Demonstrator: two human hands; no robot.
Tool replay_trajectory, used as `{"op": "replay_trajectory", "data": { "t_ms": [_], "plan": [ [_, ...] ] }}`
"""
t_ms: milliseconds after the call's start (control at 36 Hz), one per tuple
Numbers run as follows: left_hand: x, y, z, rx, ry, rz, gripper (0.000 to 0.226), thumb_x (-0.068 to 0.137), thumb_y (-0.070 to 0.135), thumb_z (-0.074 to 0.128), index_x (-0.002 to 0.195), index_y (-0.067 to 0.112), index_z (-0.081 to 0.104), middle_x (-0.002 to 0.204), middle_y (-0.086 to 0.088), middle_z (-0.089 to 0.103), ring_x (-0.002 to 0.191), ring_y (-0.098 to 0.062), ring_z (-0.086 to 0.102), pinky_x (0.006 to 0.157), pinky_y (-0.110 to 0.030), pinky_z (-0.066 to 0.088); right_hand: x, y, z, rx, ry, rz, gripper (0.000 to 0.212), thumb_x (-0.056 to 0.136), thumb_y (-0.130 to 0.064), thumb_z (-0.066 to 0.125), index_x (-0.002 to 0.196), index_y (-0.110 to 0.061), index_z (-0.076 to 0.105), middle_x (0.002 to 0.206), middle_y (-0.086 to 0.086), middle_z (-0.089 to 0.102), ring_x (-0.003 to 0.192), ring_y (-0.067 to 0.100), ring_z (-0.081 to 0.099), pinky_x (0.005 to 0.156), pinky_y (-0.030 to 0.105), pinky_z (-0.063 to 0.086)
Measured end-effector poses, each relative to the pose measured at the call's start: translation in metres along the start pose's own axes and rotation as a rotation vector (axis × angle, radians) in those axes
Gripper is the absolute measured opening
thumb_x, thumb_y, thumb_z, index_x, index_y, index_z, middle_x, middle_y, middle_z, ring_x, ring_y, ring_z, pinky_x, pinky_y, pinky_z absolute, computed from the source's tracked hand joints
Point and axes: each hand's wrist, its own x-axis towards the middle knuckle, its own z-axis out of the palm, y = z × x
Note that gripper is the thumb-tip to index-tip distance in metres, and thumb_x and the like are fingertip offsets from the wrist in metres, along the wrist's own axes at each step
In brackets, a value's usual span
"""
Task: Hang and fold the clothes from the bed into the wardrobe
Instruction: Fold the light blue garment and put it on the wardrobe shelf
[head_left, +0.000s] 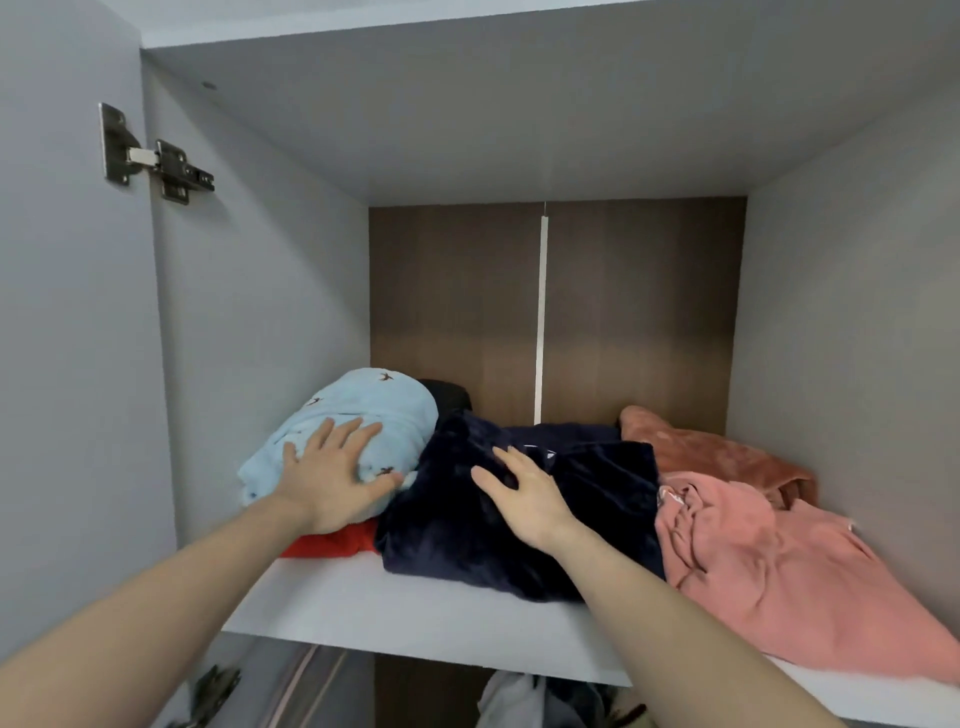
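Observation:
I look into the wardrobe's upper shelf (363, 603). A light blue garment with small dark figures (384, 410) lies folded at the left on top of a red garment (337, 543). My left hand (332, 473) presses flat on the blue one, fingers spread. Beside it lies a folded navy plush garment (597, 493). My right hand (524, 493) rests on top of it with fingers straight. A pink garment (769, 566) and a rust-coloured one (717, 452) lie at the right.
A dark item (449, 392) sits behind the blue garment. The open door with its metal hinge (156, 156) stands at the left. Below the shelf hang clothes (519, 699). The shelf's back wall is brown with a white strip (540, 312).

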Motion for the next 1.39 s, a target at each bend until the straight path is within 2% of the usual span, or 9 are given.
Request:
{"op": "replay_trajectory", "data": {
  "t_ms": [167, 306, 389, 500, 667, 833, 1056, 1222, 1389],
  "plan": [
    [0.0, 0.015, -0.013, 0.041, -0.028, -0.01, 0.093, 0.08, 0.089, 0.038, 0.158, 0.042, 0.02, 0.169, 0.011, 0.01, 0.157, -0.022, -0.001, 0.121, -0.062, -0.003, -0.035, 0.01, -0.016, -0.225, 0.062, -0.181, 0.068, 0.097, -0.064, 0.046, 0.157, -0.038, 0.029, 0.168, -0.012, 0.016, 0.156, 0.014, 0.006, 0.125, 0.042, -0.006],
    [-0.034, 0.056, -0.001, 0.014, 0.303, 0.346, 0.078, 0.084, 0.072, 0.038, 0.153, 0.037, 0.032, 0.165, 0.005, 0.024, 0.155, -0.022, 0.012, 0.126, -0.051, -0.001, -0.064, 0.027, -0.034, -0.358, 0.114, -0.215, 0.068, 0.095, -0.057, 0.051, 0.157, -0.039, 0.027, 0.168, -0.012, 0.011, 0.156, 0.014, 0.001, 0.123, 0.044, -0.008],
    [-0.05, 0.079, 0.017, -0.011, 0.205, 0.498, 0.074, 0.086, 0.069, 0.042, 0.153, 0.038, 0.034, 0.164, 0.009, 0.023, 0.154, -0.019, 0.015, 0.126, -0.045, 0.007, -0.082, 0.038, -0.045, -0.443, 0.15, -0.189, 0.067, 0.095, -0.058, 0.05, 0.156, -0.04, 0.028, 0.168, -0.013, 0.011, 0.156, 0.014, -0.001, 0.123, 0.044, -0.01],
    [-0.055, 0.087, 0.036, -0.137, -0.18, 0.277, 0.084, 0.088, 0.073, 0.053, 0.158, 0.042, 0.021, 0.169, 0.014, 0.002, 0.155, -0.016, -0.005, 0.126, -0.04, 0.007, -0.101, 0.042, -0.058, -0.424, 0.202, -0.133, 0.067, 0.093, -0.065, 0.048, 0.154, -0.042, 0.031, 0.168, -0.014, 0.013, 0.156, 0.016, 0.0, 0.124, 0.045, -0.01],
    [-0.056, 0.097, 0.028, -0.196, -0.266, 0.181, 0.088, 0.084, 0.073, 0.058, 0.158, 0.041, 0.022, 0.169, 0.014, 0.002, 0.156, -0.02, -0.006, 0.126, -0.043, 0.007, -0.113, 0.062, -0.089, -0.45, 0.237, 0.02, 0.065, 0.091, -0.065, 0.048, 0.151, -0.041, 0.037, 0.167, -0.01, 0.015, 0.156, 0.018, 0.001, 0.123, 0.054, -0.001],
    [-0.091, 0.11, 0.009, -0.168, -0.073, 0.269, 0.082, 0.083, 0.066, 0.061, 0.155, 0.037, 0.032, 0.168, 0.012, 0.011, 0.156, -0.017, 0.003, 0.125, -0.04, 0.015, -0.126, 0.092, -0.095, -0.505, 0.085, 0.109, 0.085, 0.083, -0.079, 0.038, 0.156, -0.036, 0.029, 0.169, -0.009, 0.004, 0.156, 0.015, -0.004, 0.121, 0.054, 0.013],
    [-0.181, 0.088, -0.028, -0.182, 0.035, 0.219, 0.078, 0.073, 0.059, 0.065, 0.146, 0.04, 0.044, 0.164, 0.013, 0.02, 0.152, -0.012, 0.016, 0.122, -0.033, 0.022, -0.136, 0.059, -0.092, -0.35, 0.19, 0.03, 0.068, 0.09, -0.063, 0.054, 0.151, -0.038, 0.037, 0.166, -0.009, 0.022, 0.154, 0.018, 0.013, 0.121, 0.061, 0.005],
    [-0.282, 0.06, -0.058, -0.265, 0.211, 0.071, 0.065, 0.076, 0.056, 0.071, 0.136, 0.043, 0.05, 0.155, 0.024, 0.03, 0.14, 0.001, 0.029, 0.113, -0.025, 0.027, -0.181, 0.004, -0.049, -0.004, 0.089, -0.261, 0.063, 0.091, -0.044, 0.066, 0.149, -0.038, 0.042, 0.162, -0.012, 0.03, 0.152, 0.014, 0.021, 0.125, 0.051, 0.015],
    [-0.395, 0.019, -0.087, -0.108, 0.378, -0.098, 0.062, 0.08, 0.043, 0.079, 0.134, 0.047, 0.049, 0.156, 0.029, 0.027, 0.141, -0.003, 0.029, 0.108, -0.029, 0.029, -0.242, -0.036, -0.015, 0.134, -0.109, -0.376, 0.063, 0.089, -0.044, 0.068, 0.145, -0.048, 0.04, 0.157, -0.026, 0.028, 0.144, -0.002, 0.027, 0.113, 0.024, 0.025]
  ]
}}
